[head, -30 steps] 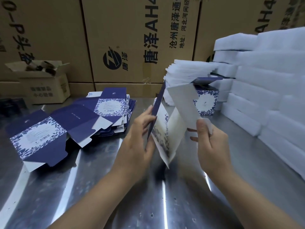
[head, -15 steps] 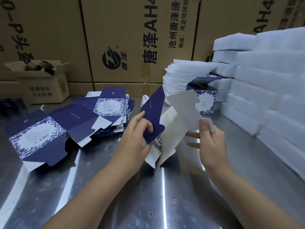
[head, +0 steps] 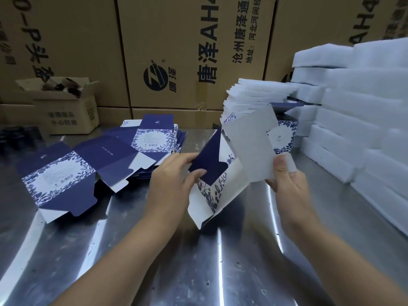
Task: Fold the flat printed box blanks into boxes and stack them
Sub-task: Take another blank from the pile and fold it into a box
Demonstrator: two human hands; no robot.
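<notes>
Box blank (head: 234, 177): held clear of the steel surface (head: 198, 261) between both hands, with its long axis steep and leaning up to the right. Left hand (head: 174, 180): grip pinches the navy flap (head: 209, 160) on the blank's left side. Right hand (head: 287, 182): grip pinches the white panel, thumb on the near face. Judgement: the flap lies nearer the left hand, so the next fold is likely the left hand's.

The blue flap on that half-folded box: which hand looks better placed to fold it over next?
Probably left. The left hand pinches the blue flap and can swing it over, while the right hand is busy holding the white panel up.
</notes>
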